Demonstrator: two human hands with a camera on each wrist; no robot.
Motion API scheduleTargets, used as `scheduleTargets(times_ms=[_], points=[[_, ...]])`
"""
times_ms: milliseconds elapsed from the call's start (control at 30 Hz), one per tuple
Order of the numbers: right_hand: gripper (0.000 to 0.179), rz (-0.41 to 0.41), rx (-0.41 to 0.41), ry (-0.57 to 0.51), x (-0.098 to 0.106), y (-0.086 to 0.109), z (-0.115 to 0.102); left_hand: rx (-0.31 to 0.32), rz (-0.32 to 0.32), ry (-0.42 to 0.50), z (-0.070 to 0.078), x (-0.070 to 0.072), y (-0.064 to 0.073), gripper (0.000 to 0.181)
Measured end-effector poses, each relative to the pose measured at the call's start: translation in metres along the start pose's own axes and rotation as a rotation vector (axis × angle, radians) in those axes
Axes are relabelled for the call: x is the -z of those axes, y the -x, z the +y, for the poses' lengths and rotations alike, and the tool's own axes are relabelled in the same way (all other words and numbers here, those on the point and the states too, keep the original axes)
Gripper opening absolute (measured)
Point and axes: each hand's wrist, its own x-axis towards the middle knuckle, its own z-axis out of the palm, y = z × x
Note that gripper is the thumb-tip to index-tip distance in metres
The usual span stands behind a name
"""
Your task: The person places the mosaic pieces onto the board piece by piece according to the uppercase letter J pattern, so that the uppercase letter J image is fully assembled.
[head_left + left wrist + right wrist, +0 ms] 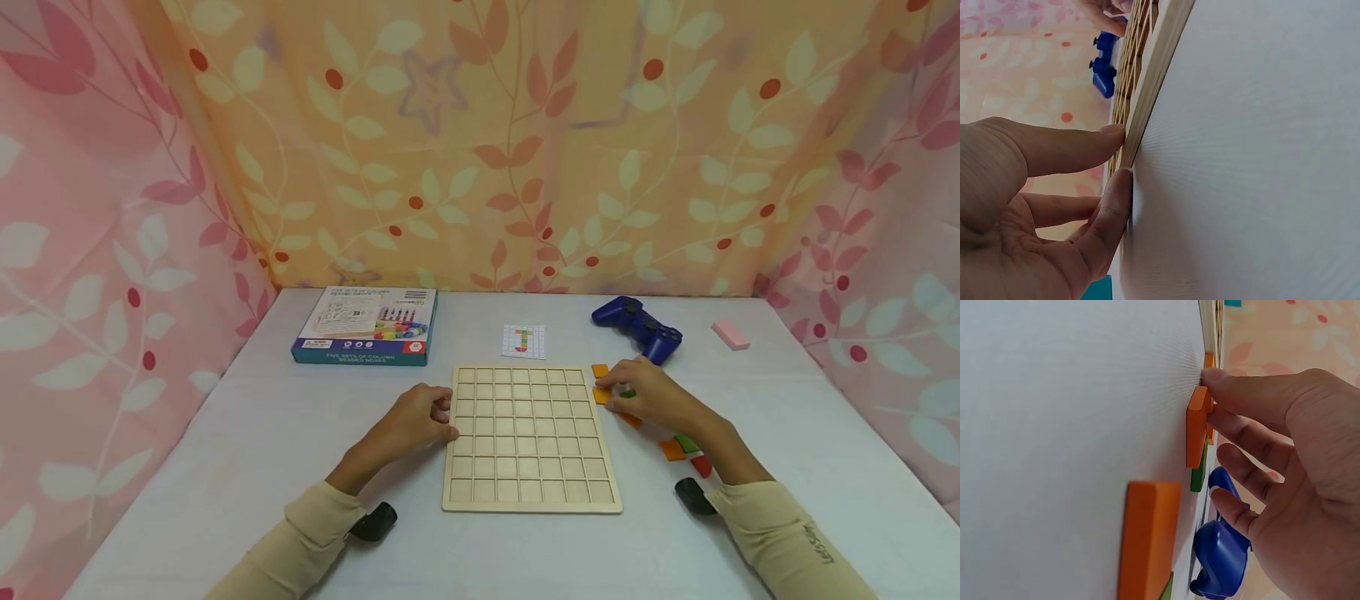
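Orange tiles (672,451), four visible, lie right of one wooden board (527,426).

Head view: one, set above the near side of the table (255,433), faced forward and down; widest and farthest, it took in the full grid board (534,437), both grips and the floral curtain (465,150) behind.
Left wrist view: one, low and close at the left grip (420,421), turned sideways, table to frame right; looked along the board's edge.
Right wrist view: one, low and close at the right grip (648,392), turned sideways, table to frame left; nearest item, an orange tile (1150,544).
Shared by all three: board edge, blue game controller (637,323), curtain.
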Motion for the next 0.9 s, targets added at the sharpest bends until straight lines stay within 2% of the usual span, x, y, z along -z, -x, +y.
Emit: scheduleTargets(times_ms=[233,567,767,900], points=[[0.029,-0.018,-0.054,0.003,0.0,0.0,-0.003,0.005,0.001,0.013,0.0,0.0,0.0,0.061],[0.031,0.015,-0.068,0.014,0.005,0.0,-0.009,0.012,-0.001,0.013,-0.002,-0.001,0.0,0.063],[0.03,0.033,-0.095,-0.049,0.007,-0.004,-0.016,0.004,-0.01,0.009,-0.001,-0.001,0.001,0.062],[0.029,0.039,-0.065,-0.088,0.004,-0.01,-0.021,0.004,-0.008,0.004,0.001,-0.001,0.001,0.062]])
